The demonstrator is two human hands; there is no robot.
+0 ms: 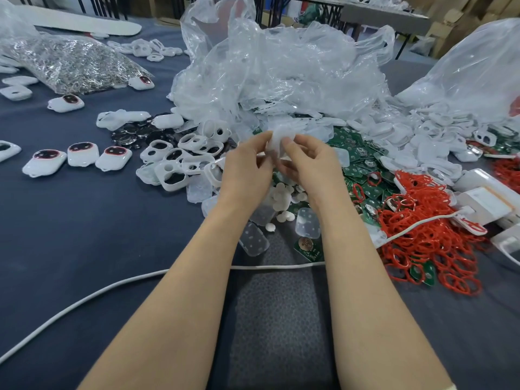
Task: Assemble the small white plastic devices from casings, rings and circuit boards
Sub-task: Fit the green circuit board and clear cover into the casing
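- The left hand (247,170) and right hand (312,164) are meeting fingertip to fingertip, lifted off the worktop (84,220). Each is pinching the same small translucent white piece (278,143) between thumb and fingers.
- The piece is sitting between the two hands at their far tips. My guess is that it is being held up because the pile below offers no flat spot for fitting parts.
- The piece is blurring, but its broad face seems to be tilting up toward the person. The long axis appears to be running from one hand across to the other, though I cannot tell for sure.
- The stock is lying in reach, probably by design:
  - Open white casings (180,164) are lying just left of the left hand.
  - Green circuit boards (363,161) are lying just right of the right hand.
  - Red rings (427,229) are lying further right.
  - Small round white discs (281,195) are lying under both hands.
- Finished devices (81,154) are sitting well left of the left hand with their dark windows up, apparently set apart from the loose parts.
- A crumpled clear bag (267,74) is spilling parts just beyond the hands.
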